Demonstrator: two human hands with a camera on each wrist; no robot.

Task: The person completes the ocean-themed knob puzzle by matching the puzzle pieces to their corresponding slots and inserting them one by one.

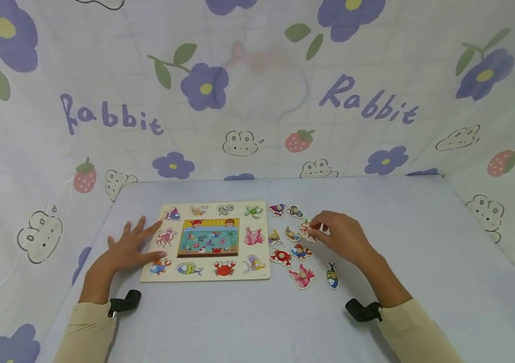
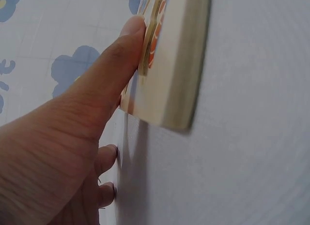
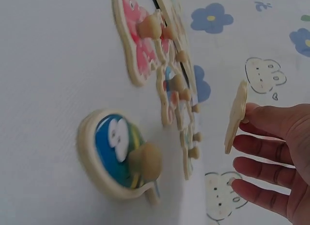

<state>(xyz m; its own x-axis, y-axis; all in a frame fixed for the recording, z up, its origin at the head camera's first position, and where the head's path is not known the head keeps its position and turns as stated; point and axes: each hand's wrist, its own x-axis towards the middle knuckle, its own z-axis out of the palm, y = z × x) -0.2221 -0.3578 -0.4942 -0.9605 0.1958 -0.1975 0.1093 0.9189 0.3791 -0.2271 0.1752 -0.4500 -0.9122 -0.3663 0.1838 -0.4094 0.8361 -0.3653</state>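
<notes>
A wooden peg puzzle board [image 1: 212, 205] with printed sea animals lies left of centre. At its left edge my left hand [image 1: 127, 249] is spread, the thumb touching the board near the lower left corner. In the left wrist view, that thumb [image 2: 109, 65] lies along the board's edge [image 2: 179, 89]. My right hand [image 1: 341, 236] pinches a puzzle piece [image 1: 305, 231] with reddish markings, just right of the other loose pieces. The right wrist view shows the held piece [image 3: 237, 117] edge-on, raised off the table; its picture is turned away.
Several knobbed pieces lie right of the board, among them a red crab [image 1: 281, 257], a pink fish [image 1: 302, 276] and a blue-green fish [image 1: 332, 276]. A patterned curtain [image 1: 266, 111] hangs behind the white table [image 1: 221, 322].
</notes>
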